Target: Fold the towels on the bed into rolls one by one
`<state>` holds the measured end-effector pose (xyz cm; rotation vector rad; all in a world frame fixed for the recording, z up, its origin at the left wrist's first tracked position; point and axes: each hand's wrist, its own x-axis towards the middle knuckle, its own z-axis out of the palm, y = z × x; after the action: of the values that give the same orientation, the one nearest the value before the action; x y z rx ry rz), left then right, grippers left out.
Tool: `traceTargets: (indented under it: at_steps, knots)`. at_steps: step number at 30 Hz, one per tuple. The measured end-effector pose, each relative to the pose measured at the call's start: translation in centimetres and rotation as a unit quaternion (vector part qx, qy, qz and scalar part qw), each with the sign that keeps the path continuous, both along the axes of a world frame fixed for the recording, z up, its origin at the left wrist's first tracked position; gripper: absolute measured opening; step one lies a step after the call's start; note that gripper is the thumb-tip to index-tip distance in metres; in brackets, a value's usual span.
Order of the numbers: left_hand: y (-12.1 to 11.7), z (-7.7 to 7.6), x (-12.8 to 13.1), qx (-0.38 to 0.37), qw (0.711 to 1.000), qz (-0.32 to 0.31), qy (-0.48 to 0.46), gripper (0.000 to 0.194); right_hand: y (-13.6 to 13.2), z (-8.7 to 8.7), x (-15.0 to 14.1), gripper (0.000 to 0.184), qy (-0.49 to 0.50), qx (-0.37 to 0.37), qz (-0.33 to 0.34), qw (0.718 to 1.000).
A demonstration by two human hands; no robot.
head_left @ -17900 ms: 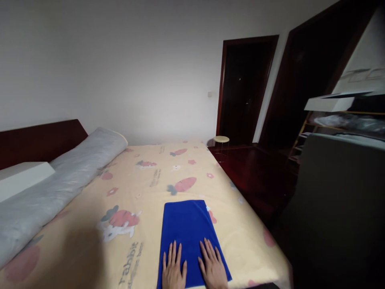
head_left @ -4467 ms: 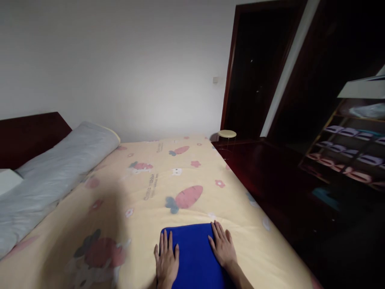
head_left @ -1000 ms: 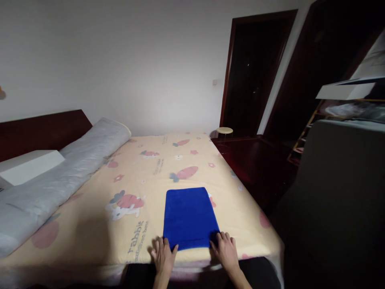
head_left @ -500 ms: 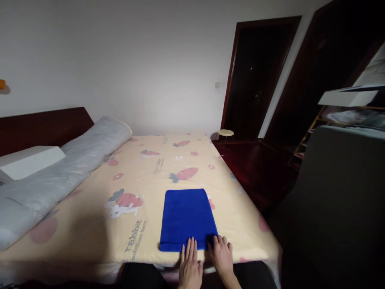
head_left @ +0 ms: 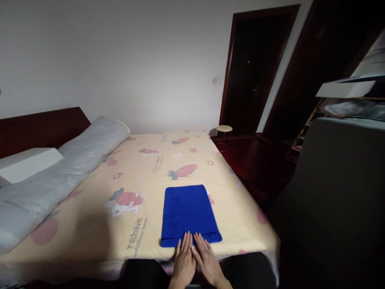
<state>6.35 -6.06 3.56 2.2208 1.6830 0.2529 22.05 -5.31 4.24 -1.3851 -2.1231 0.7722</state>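
A folded blue towel [head_left: 188,210] lies flat on the yellow patterned bed sheet [head_left: 144,172], close to the near edge of the bed. My left hand [head_left: 184,261] and my right hand [head_left: 205,259] lie side by side, fingers stretched out flat. Their fingertips rest on the middle of the towel's near edge. Neither hand holds anything.
A long grey bolster [head_left: 60,168] and a white box [head_left: 25,162] lie along the dark headboard [head_left: 39,128] at left. A small round stool [head_left: 224,129] stands by the dark doorway [head_left: 249,68]. A grey chair back [head_left: 337,192] and shelves [head_left: 345,100] fill the right.
My hands have come together from the towel's two near corners to the middle of its near edge. The towel has stayed in place.
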Motion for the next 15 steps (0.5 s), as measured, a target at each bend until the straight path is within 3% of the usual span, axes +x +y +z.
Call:
traceTargets:
  at_steps: [8,12,15]
  knots:
    - [-0.6,2.2,-6.8,0.009,0.978,0.172,0.116,0.055,0.3,-1.3,5.5,0.06,-0.162,0.044,-0.118,0.979]
    - [-0.4,1.5,-7.2,0.037,0.966,0.216,0.134,0.052,0.4,-1.2,6.4,0.06,-0.191,0.021,-0.138,0.972]
    - [-0.2,0.7,-6.5,0.11,0.951,0.248,0.147,0.05,0.4,-1.0,6.4,0.06,-0.2,0.012,-0.137,0.97]
